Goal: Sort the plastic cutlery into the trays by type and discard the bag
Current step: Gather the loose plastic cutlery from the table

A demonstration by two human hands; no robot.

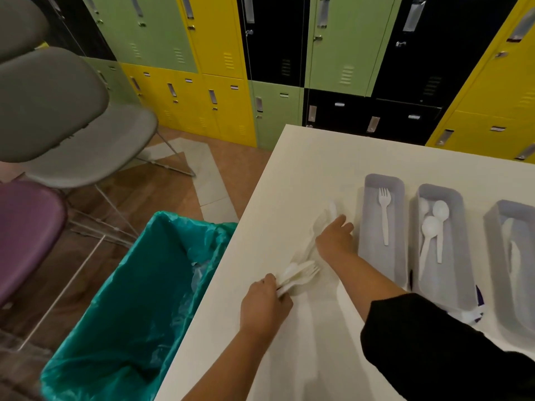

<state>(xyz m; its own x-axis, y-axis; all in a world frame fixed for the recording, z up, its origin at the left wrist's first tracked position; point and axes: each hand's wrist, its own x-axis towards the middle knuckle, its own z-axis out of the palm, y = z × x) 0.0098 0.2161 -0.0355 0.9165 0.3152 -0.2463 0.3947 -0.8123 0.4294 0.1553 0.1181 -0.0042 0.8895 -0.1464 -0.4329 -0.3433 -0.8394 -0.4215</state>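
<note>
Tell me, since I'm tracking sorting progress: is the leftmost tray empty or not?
Not empty. The leftmost tray holds one white fork, lying lengthwise with its tines toward the far end.

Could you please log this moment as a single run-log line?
left hand: grips cutlery bundle | right hand: on loose cutlery | trays: one fork, spoons | phase: sorting

Grey chair (72, 134) — purple chair (26, 233) — lockers (220, 53)
</note>
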